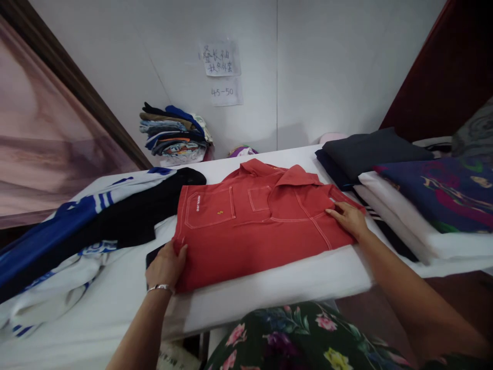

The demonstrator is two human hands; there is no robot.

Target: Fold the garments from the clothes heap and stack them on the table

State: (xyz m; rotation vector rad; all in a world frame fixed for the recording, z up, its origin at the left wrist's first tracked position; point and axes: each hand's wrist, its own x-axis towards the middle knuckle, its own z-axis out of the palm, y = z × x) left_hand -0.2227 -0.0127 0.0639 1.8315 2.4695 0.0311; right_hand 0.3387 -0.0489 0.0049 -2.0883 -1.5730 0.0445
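Observation:
In front of me on the white table lies a red collared shirt [246, 252] with white contrast stitching and a patch pocket. Its collar points away from me and one side is folded in. My left hand [165, 267], with a bracelet at the wrist, grips the near left corner, thumb on top and most fingers hidden. Something dark shows beside those fingers. At the shirt's right side, my right hand [349, 220] has its thumb and fingers closed on the red cloth.
Blue, black and white garments [103, 210] lie loosely at the left. A folded clothes stack [175, 134] stands by the back wall. At the right sit more folded clothes: a dark grey garment [375, 151] and a purple patterned one [442, 190]. Handwritten paper signs [221, 61] hang on the wall.

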